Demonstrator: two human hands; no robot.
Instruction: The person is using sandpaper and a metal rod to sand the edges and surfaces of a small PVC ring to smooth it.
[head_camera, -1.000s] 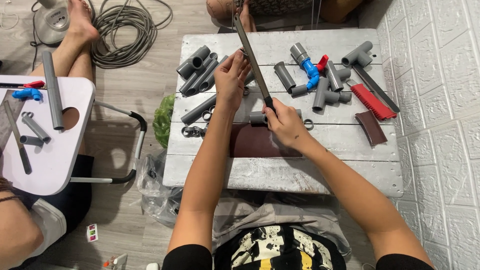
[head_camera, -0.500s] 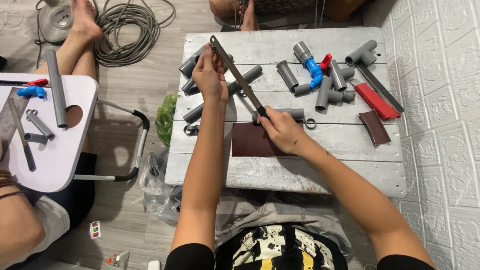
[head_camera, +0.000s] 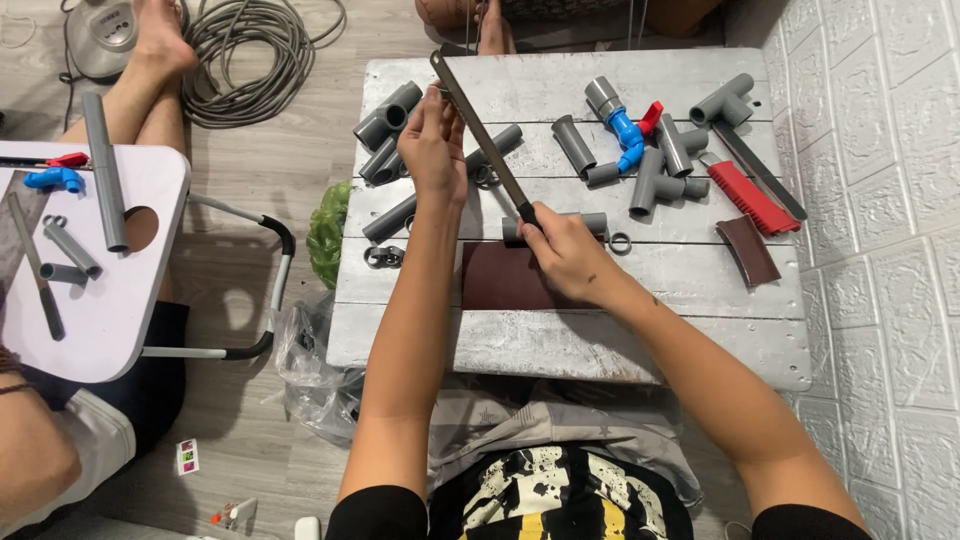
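1. Head view: both forearms reach out over a grey wooden table (head_camera: 560, 340), elbows near the body.
2. The right hand (head_camera: 568, 252) is closed around the handle end of a long flat metal file (head_camera: 482, 130), just above a dark sheet of sandpaper (head_camera: 500, 280).
3. The left hand (head_camera: 432, 142) is raised, its fingers pinched on something small against the file; what it is cannot be told.
4. The file slants away up-left over the table.
5. A short grey pipe piece (head_camera: 590, 222) lies just beside the right hand.
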